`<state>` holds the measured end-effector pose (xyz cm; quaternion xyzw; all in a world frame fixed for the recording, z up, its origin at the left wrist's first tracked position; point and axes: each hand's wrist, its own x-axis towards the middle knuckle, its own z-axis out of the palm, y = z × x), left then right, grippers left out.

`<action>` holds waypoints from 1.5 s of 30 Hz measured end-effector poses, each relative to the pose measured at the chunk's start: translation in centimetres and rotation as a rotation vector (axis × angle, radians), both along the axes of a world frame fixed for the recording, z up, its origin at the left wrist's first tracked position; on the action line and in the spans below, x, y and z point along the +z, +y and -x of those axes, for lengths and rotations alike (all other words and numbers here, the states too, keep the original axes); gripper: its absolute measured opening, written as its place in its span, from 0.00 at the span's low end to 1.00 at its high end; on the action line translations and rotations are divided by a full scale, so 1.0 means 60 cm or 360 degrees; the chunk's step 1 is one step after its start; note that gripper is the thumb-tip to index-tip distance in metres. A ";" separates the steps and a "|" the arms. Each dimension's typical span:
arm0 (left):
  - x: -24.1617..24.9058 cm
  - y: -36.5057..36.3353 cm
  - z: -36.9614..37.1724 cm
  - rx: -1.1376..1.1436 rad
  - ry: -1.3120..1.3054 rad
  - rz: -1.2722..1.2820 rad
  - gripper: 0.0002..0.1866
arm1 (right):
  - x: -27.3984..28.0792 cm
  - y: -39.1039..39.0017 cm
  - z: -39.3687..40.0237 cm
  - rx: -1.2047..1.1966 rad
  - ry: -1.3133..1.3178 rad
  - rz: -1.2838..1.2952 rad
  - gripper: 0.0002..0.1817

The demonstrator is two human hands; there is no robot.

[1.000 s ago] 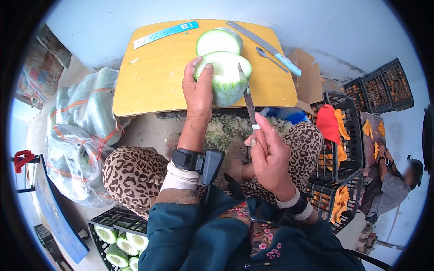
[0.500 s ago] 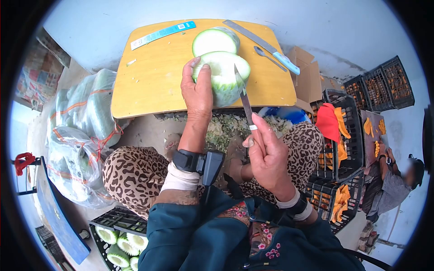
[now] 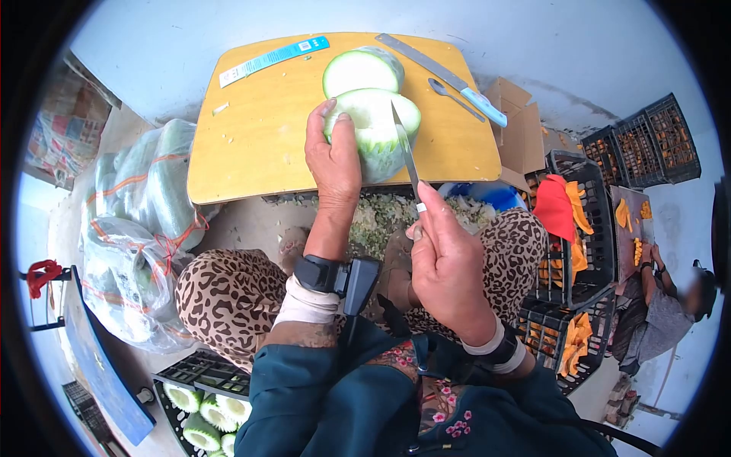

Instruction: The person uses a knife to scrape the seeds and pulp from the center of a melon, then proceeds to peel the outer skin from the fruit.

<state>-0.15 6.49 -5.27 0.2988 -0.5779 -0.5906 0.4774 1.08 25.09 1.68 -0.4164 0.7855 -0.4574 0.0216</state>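
Note:
A cut winter melon piece (image 3: pixel 381 156) with pale flesh and green rind stands at the near edge of the yellow table (image 3: pixel 259 145). My left hand (image 3: pixel 333 152) is wrapped round its left side, thumb near the hollow in the cut face. In my right hand (image 3: pixel 449 263) is a knife (image 3: pixel 409 158), gripped by its handle. The blade points up and away, lying over the right side of the melon, with its tip at the cut face. Behind this piece is another winter melon piece (image 3: pixel 361 72), its white cut face towards me.
On the table lie a large blue-handled knife (image 3: pixel 434 68), a spoon (image 3: pixel 455 99) and a blue-and-white sleeve (image 3: pixel 274 59). Peelings (image 3: pixel 381 221) cover the floor below. Bagged melons (image 3: pixel 141 183) stand left; black crates (image 3: pixel 571 289) with orange pieces stand right, near another person (image 3: pixel 666 320).
My right hand has turned a little, and the knife blade has shifted slightly left with its tip still by the cut face. My left hand keeps its hold on the melon.

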 end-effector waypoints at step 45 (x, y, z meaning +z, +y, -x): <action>0.008 0.034 0.002 0.0297 -0.0124 0.0606 0.14 | 0.034 -0.029 0.032 0.0035 0.0156 -0.0135 0.27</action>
